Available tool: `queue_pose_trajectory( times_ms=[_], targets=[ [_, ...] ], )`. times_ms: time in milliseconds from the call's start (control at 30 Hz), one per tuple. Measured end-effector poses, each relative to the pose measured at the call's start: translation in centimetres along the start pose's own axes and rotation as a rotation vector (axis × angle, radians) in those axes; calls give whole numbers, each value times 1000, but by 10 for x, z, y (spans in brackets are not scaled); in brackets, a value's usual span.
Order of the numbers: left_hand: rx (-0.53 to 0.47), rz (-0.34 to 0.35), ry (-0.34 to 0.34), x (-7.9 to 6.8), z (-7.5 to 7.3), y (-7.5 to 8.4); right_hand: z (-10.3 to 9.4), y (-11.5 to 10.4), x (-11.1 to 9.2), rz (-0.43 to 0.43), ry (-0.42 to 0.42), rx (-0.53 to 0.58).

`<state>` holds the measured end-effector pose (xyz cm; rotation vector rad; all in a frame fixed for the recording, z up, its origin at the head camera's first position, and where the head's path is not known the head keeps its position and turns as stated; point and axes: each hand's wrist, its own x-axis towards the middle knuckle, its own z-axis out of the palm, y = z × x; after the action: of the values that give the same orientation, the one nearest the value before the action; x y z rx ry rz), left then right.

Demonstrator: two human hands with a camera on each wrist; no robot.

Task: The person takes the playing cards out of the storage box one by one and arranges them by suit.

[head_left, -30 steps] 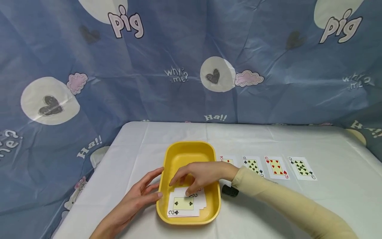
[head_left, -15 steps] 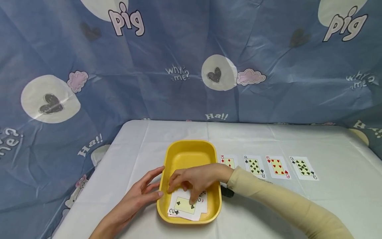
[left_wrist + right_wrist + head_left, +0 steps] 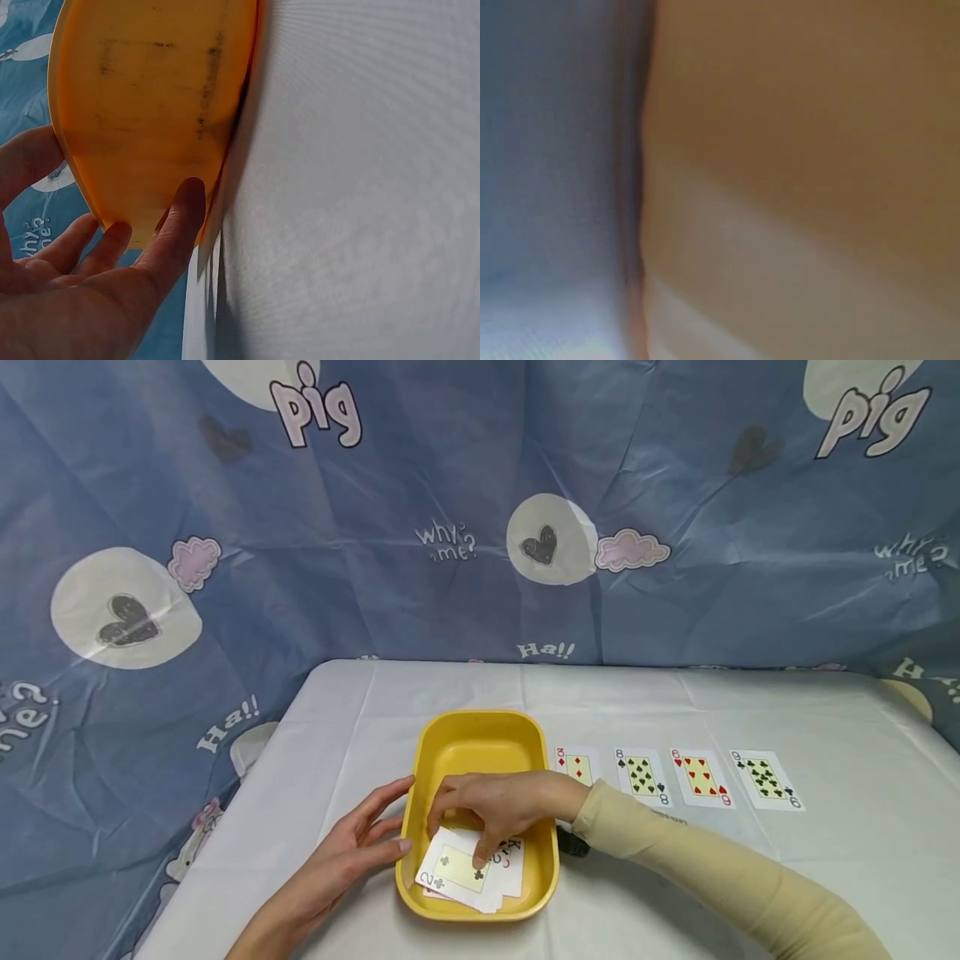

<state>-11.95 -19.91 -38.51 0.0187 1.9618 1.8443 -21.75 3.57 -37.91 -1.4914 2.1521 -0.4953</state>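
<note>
In the head view a yellow tray (image 3: 480,717) stands on the white-covered table, with a loose pile of playing cards (image 3: 513,878) at its near end. My right hand (image 3: 504,802) reaches over the tray's right rim and pinches the two of clubs (image 3: 448,870), thumb on its face and fingertips at its far edge. That card sits askew over the pile. My left hand (image 3: 341,853) rests its loosely extended fingers against the tray's left side. The left wrist view shows thumb and fingers (image 3: 176,232) touching the tray wall (image 3: 150,112). Only blurred surfaces fill the right wrist view.
Right of the tray lies a row of face-up cards: three of diamonds (image 3: 577,766), eight of spades (image 3: 640,774), six of hearts (image 3: 699,778) and nine of clubs (image 3: 767,779). A black object (image 3: 573,842) shows under the right wrist. Behind the table hangs a blue patterned cloth (image 3: 420,602).
The right thumb has come down onto the two of clubs. That card has turned and shifted slightly left, uncovering more of the cards beneath. The left hand stays against the tray.
</note>
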Motion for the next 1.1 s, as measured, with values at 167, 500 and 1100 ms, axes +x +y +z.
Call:
queue_pose_trajectory(
  times_ms=[167, 500, 1100],
  targets=[
    [2, -1, -1, 1, 0, 1, -1, 0, -2, -10, 81, -41],
    [-20, 17, -8, 1, 0, 1, -4, 0, -4, 71, 223, 23],
    [-14, 28, -11, -1, 0, -1, -6, 3, -8, 104, 551, 342]
  ],
)
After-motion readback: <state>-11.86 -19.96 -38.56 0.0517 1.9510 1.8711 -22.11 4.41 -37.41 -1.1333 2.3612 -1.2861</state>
